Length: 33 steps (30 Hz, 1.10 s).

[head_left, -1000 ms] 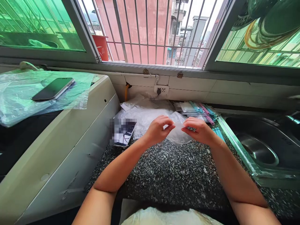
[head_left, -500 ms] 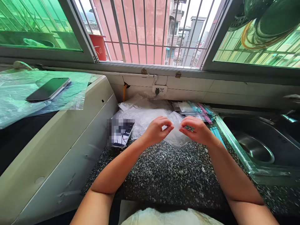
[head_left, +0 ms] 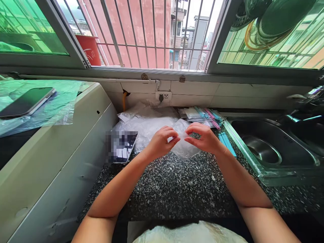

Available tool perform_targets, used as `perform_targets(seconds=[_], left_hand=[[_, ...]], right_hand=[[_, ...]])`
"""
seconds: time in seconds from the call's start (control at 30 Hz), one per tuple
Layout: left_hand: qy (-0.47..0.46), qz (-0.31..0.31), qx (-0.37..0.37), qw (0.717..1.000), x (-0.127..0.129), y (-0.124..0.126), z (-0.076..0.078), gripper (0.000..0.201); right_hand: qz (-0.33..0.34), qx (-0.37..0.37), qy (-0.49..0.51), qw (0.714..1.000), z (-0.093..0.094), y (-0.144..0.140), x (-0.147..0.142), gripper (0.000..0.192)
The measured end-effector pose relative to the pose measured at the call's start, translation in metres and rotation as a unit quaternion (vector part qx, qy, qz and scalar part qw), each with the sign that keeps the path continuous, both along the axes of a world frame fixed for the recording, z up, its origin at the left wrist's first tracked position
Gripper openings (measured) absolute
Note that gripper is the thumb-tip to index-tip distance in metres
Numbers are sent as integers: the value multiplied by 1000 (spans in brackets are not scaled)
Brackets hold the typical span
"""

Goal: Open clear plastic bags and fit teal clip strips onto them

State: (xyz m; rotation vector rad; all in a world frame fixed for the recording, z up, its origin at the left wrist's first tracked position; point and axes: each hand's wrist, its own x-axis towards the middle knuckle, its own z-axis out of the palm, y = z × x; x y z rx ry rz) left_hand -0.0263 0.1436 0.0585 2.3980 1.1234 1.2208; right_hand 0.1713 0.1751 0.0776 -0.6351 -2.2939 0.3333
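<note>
My left hand (head_left: 162, 141) is closed in a pinch, thumb against fingertips, on the upper edge of a clear plastic bag (head_left: 186, 151). Facing it, my right hand (head_left: 202, 137) pinches the same bag a short way to the right. The bag hangs between and below the fingers, just above the speckled counter or touching it; I cannot tell which. Behind my left hand spreads a heap of clear plastic bags (head_left: 146, 126). Beyond my right hand lies a pile of flat clear packets (head_left: 193, 114) with blue and pink strips. Several loose blue strips (head_left: 227, 143) lie beside my right wrist.
A phone (head_left: 126, 148) lies on the dark speckled counter (head_left: 177, 189), left of my hands. Another phone (head_left: 27, 101) rests on plastic sheeting over a pale appliance (head_left: 63, 145). To the right is a metal sink (head_left: 278, 145). A wall socket (head_left: 164, 97) and barred window stand behind.
The whole view has shifted, so the scene sits farther left. Both hands keep hold of the bag, and the right finger and thumb look slightly farther apart.
</note>
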Motion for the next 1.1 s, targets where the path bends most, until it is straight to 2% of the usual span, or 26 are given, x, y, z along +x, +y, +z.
perform_targets(seconds=[0.17,0.57,0.67,0.8,0.93,1.1], left_hand=[[-10,7,-32,999,-1,1,0,15],[-129,11,-129,983,-9,7,1,19],[-168,-17,-175,970,-6,11,-5,23],[-166,-76,-235,955,-2,14,-14,24],[-167,-68,-233,956,-3,15,-19,23],[-180,-52,-218,958,-6,16,-17,24]], right_hand=[[-17,2,45,999,2,-1,1,15],[-85,-26,110,990,5,2,6,17],[-111,-29,144,983,4,3,7,18],[-129,-39,175,975,4,3,9,17],[-136,-43,179,974,5,3,10,16],[-143,-32,195,970,4,3,9,15]])
